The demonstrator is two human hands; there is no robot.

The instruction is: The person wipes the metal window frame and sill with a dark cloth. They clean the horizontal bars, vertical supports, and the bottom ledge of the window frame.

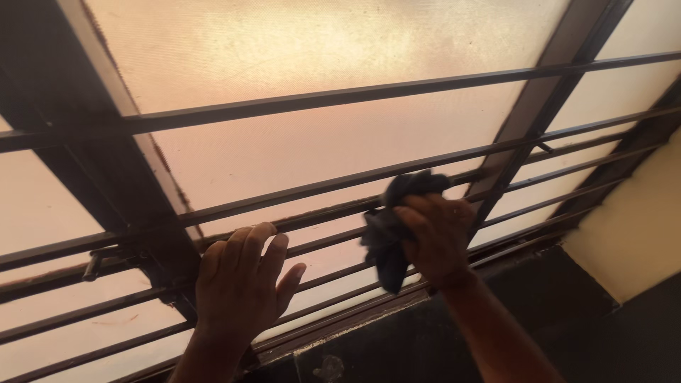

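I am looking at a dark cloth (386, 227), bunched and crumpled, its colour somewhere between charcoal and navy in this dim, backlit view. One wad is poking up above the knuckles while a longer fold is hanging down loosely below the palm. The cloth is pressing against the bars (312, 190) of the window grille, about the middle of the lower rows, just left of the dark upright frame (528, 117).

The right hand (436, 237) is holding the cloth, fingers curling tightly around it and closing on the fabric, with the back of the hand facing me. Its forearm is running down and to the right, out of the bottom edge. The left hand (241, 284) is resting flat and open against the grille, fingers spreading a little and pointing up, thumb sticking out towards the right, fingertips lying over one bar; it is holding nothing that I can see.

The cloth is sitting entirely in the right hand, to the right of the left hand and a little higher, with a gap of bare bars between the two hands. Behind the bars the frosted glass (319, 57) is glowing pale orange. Below, a dark sill (397, 340) is running along the window, and a cream wall (638, 227) is standing at the right.
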